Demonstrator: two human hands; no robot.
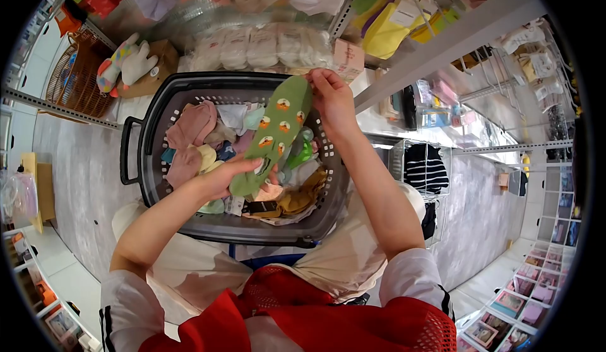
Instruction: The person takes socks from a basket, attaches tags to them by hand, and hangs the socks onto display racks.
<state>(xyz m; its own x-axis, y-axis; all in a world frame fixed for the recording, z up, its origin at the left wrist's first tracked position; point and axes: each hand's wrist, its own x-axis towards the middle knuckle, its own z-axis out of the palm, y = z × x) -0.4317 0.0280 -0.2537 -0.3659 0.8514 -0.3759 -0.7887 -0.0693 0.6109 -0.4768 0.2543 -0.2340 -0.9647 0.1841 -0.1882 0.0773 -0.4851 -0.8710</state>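
Note:
A long green sock (273,138) with small white and orange figures is stretched slantwise over a dark grey plastic basket (230,231). My left hand (228,176) is closed around its lower part, thumb on top. At the upper end, my right hand (329,96) pinches the sock's edge between thumb and fingers, above the basket's right rim. Inside the basket lie many socks, among them a dusty pink one (191,125), a mustard brown one (304,192) and a bright green one (300,153). The sock in my hands hides part of the pile.
White packaged bundles (259,46) line the shelf behind the basket, with a pink box (348,58) beside them. More socks hang overhead. A metal shelf beam (442,39) slants across the upper right. To the right, a wire basket holds striped black cloth (426,167); a wicker basket (79,74) stands left.

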